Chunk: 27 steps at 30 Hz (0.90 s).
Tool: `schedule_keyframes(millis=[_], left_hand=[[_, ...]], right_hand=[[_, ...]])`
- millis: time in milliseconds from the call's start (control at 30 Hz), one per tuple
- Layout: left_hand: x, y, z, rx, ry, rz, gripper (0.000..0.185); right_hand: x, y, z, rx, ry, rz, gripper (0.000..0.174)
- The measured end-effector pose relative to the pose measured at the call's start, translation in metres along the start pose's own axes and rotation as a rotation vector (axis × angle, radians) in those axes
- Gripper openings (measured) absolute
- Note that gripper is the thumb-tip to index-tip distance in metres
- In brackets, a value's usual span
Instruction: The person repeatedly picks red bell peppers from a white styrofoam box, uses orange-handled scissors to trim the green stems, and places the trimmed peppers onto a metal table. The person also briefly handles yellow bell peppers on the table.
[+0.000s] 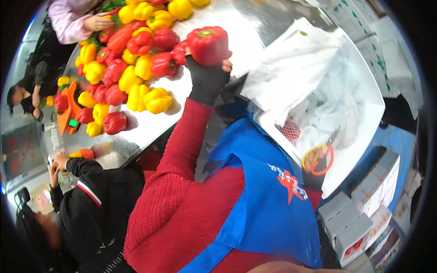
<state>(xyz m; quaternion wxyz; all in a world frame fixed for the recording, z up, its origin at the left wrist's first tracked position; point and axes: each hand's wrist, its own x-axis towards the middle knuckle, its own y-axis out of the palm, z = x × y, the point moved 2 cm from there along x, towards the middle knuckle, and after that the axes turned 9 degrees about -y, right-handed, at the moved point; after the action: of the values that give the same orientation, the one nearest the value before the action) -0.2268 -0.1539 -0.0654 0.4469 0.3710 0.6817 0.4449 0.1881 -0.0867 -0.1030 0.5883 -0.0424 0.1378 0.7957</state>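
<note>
A large red bell pepper (207, 47) with a green stem is in my left hand (209, 76), which wears a black fingerless glove. It is raised over the metal table's near edge, just right of a pile of red and yellow bell peppers (138, 68). My right hand (311, 162), also in a dark glove, is at the near edge of a white bin. Its fingers pass through the yellow and orange-red handles of a pair of scissors (324, 162); I cannot make out the blades.
The white bin (370, 112) holds crumpled white wrapping (297, 65) and red netting (290, 130). An orange scale (70, 109) stands at the table's left. One co-worker's hand (98, 22) touches the pile; a person in black (102, 187) works nearby. Grey-topped boxes (348, 218) stand at lower right.
</note>
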Motion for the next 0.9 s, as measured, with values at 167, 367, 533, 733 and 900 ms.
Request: schedule_keyframes(millis=[167, 367, 533, 733, 900], left_hand=[[-0.012, -0.015, -0.086, -0.259, 0.157, 0.085, 0.078], [-0.031, -0.005, -0.054, -0.218, 0.053, 0.148, 0.075], [-0.027, 0.01, 0.048, 0.07, -0.09, -0.082, 0.07], [-0.031, 0.032, 0.129, 0.28, -0.281, -0.019, 0.072], [-0.035, 0.032, 0.141, 0.462, -0.251, 0.003, 0.073]], right_hand=[[0.0, -0.011, 0.003, 0.366, 0.238, 0.06, 0.025], [0.007, 0.014, 0.019, 0.233, 0.272, 0.017, 0.024], [0.027, 0.087, 0.075, -0.067, -0.129, 0.223, 0.022], [0.049, 0.154, 0.11, -0.168, -0.222, 0.319, 0.029], [0.047, 0.167, 0.111, -0.085, -0.17, 0.369, 0.022]])
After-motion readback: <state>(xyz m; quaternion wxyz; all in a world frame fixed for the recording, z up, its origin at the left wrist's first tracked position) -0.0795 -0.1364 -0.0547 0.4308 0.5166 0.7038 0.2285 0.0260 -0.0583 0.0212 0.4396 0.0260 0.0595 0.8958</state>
